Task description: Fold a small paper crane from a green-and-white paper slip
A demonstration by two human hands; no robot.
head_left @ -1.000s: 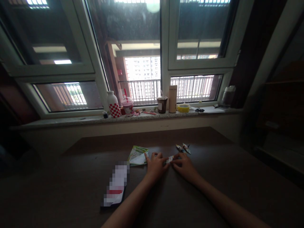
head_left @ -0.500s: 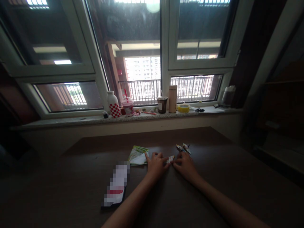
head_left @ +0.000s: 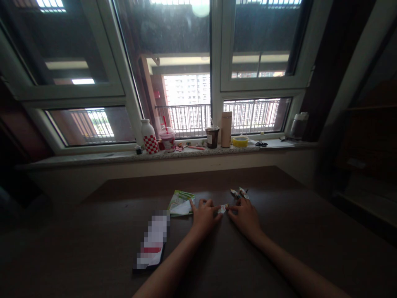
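Observation:
Low over the brown table, my left hand (head_left: 204,216) has its thumb and index finger on the left end of a small folded piece of printed paper (head_left: 222,209). The paper is white with coloured print. My right hand (head_left: 247,216) pinches its right edge with the fingertips. Just beyond my right hand lie small pointed folded paper pieces (head_left: 239,193), partly covered by the fingers. Beside my left hand rests a green and white paper packet or sheet (head_left: 180,205), partly under its fingers.
A phone (head_left: 151,244) with a blurred screen lies on the table (head_left: 279,256) at the left. On the windowsill (head_left: 186,153) stand a checkered bottle (head_left: 151,138), a pink drink cup (head_left: 168,140), a dark cup (head_left: 212,137), a tan flask (head_left: 226,129), yellow tape (head_left: 240,142) and scissors (head_left: 261,144).
My right hand has shifted slightly away and its fingertips now sit higher on the paper's right edge. The left hand stays in nearly the same place.

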